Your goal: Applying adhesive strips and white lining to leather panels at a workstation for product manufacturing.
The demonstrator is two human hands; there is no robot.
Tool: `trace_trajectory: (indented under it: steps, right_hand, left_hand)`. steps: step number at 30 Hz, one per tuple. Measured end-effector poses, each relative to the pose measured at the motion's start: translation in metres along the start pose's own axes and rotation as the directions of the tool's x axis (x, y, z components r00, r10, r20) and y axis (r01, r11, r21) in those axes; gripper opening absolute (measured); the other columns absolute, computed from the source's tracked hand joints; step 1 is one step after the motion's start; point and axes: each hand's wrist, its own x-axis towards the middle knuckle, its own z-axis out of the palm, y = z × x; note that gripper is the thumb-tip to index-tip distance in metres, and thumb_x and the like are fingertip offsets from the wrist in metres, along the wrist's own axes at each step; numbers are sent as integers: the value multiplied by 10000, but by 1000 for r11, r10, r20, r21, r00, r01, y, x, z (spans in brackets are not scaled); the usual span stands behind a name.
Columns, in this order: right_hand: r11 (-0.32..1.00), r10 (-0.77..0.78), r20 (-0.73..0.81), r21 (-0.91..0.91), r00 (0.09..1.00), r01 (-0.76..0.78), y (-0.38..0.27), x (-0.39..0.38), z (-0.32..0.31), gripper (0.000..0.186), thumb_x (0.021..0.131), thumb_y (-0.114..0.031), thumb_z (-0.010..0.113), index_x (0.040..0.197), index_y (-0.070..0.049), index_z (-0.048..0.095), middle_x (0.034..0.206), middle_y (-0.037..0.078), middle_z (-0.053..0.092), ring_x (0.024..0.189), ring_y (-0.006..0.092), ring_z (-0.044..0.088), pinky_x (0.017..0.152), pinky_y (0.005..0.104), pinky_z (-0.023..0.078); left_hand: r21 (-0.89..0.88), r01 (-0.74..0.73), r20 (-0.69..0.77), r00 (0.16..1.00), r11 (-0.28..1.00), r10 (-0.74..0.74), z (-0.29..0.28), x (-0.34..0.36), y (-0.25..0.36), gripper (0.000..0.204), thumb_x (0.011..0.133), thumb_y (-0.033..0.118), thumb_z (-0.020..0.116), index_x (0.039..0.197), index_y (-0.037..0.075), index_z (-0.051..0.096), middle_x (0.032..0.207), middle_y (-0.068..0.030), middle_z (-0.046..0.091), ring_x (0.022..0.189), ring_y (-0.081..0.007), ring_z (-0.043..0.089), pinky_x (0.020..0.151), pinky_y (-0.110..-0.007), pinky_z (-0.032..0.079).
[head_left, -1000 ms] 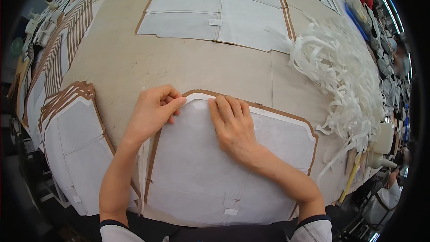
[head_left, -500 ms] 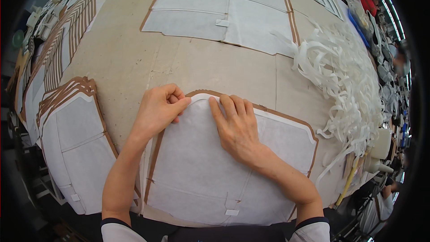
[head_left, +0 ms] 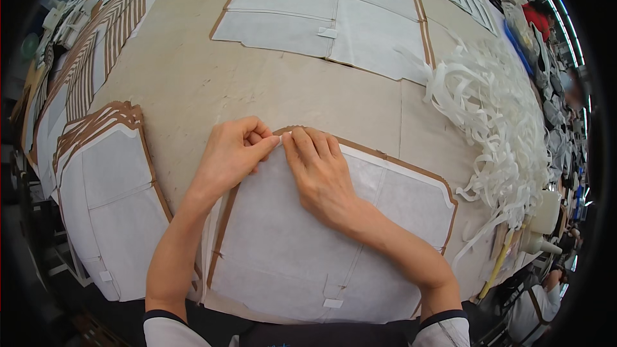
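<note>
Left hand pinched on strip, right hand open on panel: uneven pull could pucker strip.

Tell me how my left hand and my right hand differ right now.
Your left hand pinches at the white strip with thumb and fingers together; your right hand lies palm down, fingers extended. The left hand is mostly left of the white panel, while the right hand is over it. Both are bare and reach the panel's upper edge.
</note>
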Motion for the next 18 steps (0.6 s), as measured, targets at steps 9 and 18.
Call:
trace_trajectory:
  steps: [9,18]
  right_hand:
    - [998,-42,89,-39,995,46,-5,-10,-8,476,746,-10,619,1198,137,598,1251,233,539,1146,363,541,932,446,451]
    - [997,-11,139,-75,990,22,-11,-9,-8,518,774,-27,614,1276,92,572,1288,235,526,1193,375,513,987,483,431]
  left_hand:
    - [-192,-9,-116,993,981,-13,1,-25,-21,148,925,146,688,905,0,670,686,-18,628,551,-56,564,470,-205,416]
    - [-134,-58,-219,975,989,27,9,-24,-21,164,910,136,682,854,-17,667,661,-31,639,531,-77,584,469,-234,488]
